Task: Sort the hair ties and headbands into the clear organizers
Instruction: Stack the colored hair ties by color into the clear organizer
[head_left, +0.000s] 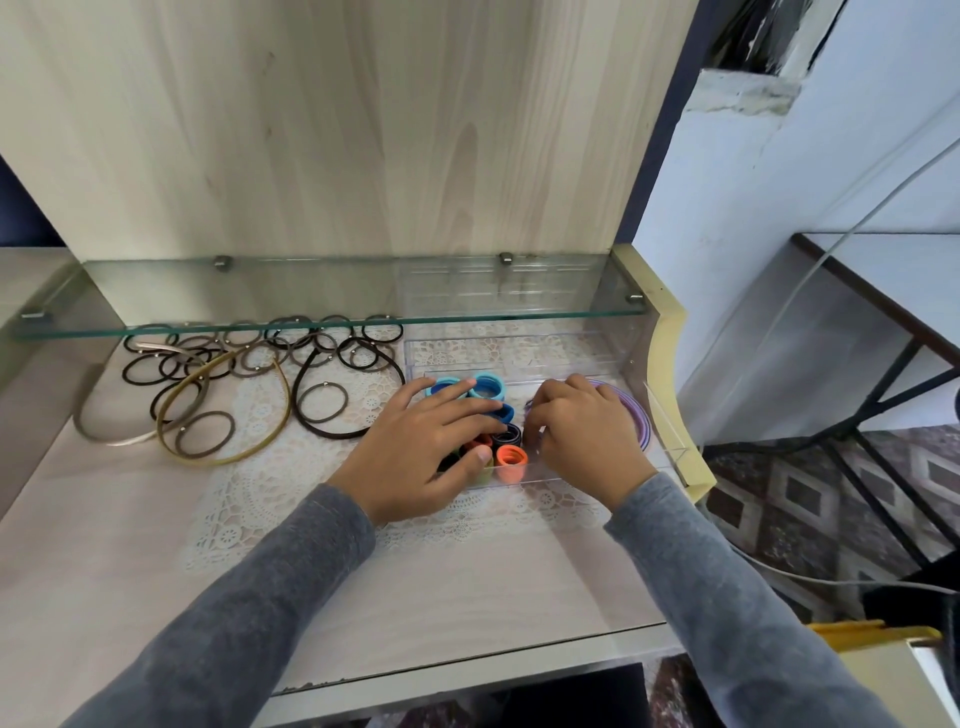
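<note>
Pale wood makes up the desk (130, 545), with a lace mat (249, 499) spread on it beneath a glass shelf (260, 291). At the right end we see a clear organizer (670, 441). Its left part is packed with coloured hair ties (511, 460) standing on edge: blue, black and orange. Its right part holds lilac headbands (641, 421) curved along the wall.

Our left grip (431, 447) lies on the ties with straight fingers, thumb beside the orange one, holding nothing. Our right grip (582, 426) is curled over the inner end of the headbands; whether it pinches anything we cannot tell. A second organizer (498, 348) sits just behind. To the left, thin elastic ties (208, 358) in brown and black lie scattered, with loose headbands (249, 452) among them.

We judge the fabric ties light, soft and springy. They squash easily and may pop up, so pressing from above suits them. The headbands look stiff, thin and smooth, apt to slide; we would take them at the crown of the arc.
</note>
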